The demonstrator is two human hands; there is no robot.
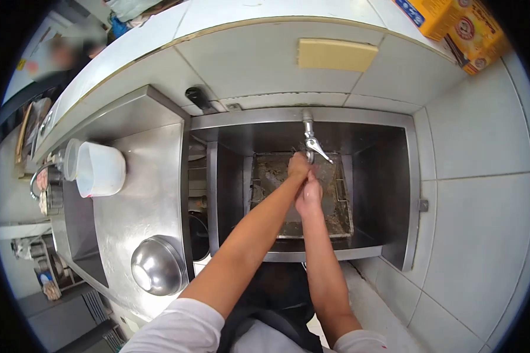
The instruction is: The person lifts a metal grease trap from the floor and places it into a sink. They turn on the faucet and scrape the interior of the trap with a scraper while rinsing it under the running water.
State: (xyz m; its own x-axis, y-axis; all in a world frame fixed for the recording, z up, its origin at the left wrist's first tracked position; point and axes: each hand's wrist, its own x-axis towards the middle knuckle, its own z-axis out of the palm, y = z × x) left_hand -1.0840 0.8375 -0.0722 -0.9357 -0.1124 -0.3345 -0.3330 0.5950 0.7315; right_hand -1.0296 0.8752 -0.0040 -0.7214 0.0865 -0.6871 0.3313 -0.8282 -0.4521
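Note:
Both hands are inside the deep metal sink, close together below the metal tap (311, 138). My left hand (298, 166) is closed, its fingers curled just beside the tap's spout; whether anything is in them is hidden. Against the left wrist lies my right hand (310, 195), its thumb side up and most of its fingers hidden behind that wrist. Underneath, a stained flat tray or panel with wire handles (330, 219) rests in the sink (383, 182). Water running from the spout cannot be made out clearly.
Left of the sink, a steel counter (150, 206) carries an upside-down metal bowl (158, 266) and white plastic containers (101, 169). A black handle (199, 99) sticks up by the sink's back rim. Yellow boxes (462, 29) stand on the upper ledge. A person (70, 65) is at far left.

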